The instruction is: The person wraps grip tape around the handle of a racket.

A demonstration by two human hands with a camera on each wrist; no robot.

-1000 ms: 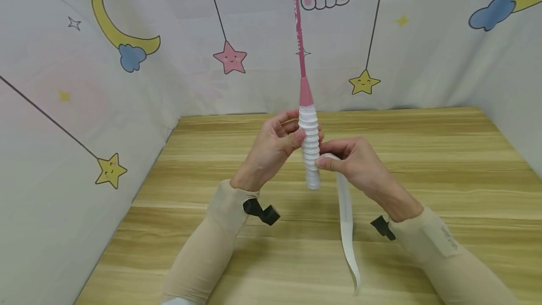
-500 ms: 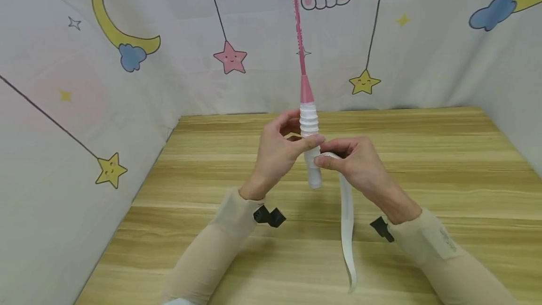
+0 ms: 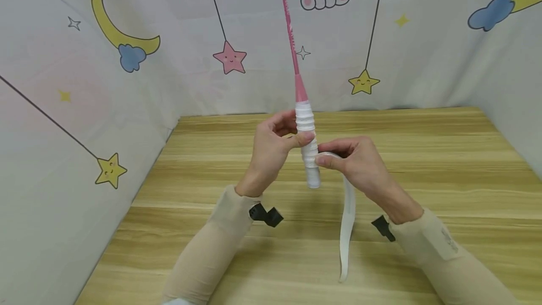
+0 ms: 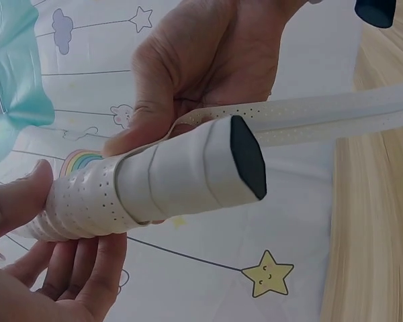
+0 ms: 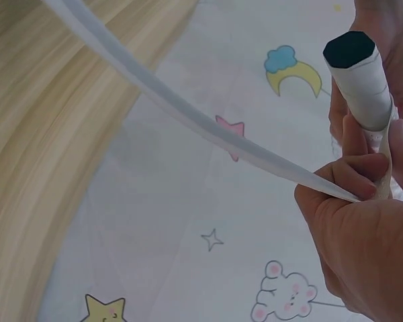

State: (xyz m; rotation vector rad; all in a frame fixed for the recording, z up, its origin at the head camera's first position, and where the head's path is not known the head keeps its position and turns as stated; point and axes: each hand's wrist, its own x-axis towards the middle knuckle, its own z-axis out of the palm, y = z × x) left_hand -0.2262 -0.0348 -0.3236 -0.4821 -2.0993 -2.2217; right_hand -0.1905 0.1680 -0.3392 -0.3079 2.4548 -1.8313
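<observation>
A badminton racket with a pink shaft [image 3: 290,25] and pink cone stands nearly upright, its handle end down. White perforated grip tape [image 4: 87,194] winds in ridged turns round the upper handle; the lower handle [image 4: 178,171] shows a smoother white layer and a dark end cap [image 5: 350,50]. My left hand [image 3: 271,147] holds the wrapped part, thumb across the front and fingers behind. Just below on the right side, my right hand [image 3: 360,164] pinches the tape close to the handle. The loose tape tail [image 3: 347,222] hangs from it over the table. The racket head is out of view.
The wood-grain table [image 3: 190,154] lies beneath both hands. Behind and beside it hangs a pale cloth [image 3: 262,84] printed with stars, moons and a bear. Black wrist cameras [image 3: 266,214] sit on both sleeved forearms.
My left thumb went across the handle, then drew back a little left. The racket shaft has tilted left at its top. The loose tape end has swung left; my right hand stays nearly still.
</observation>
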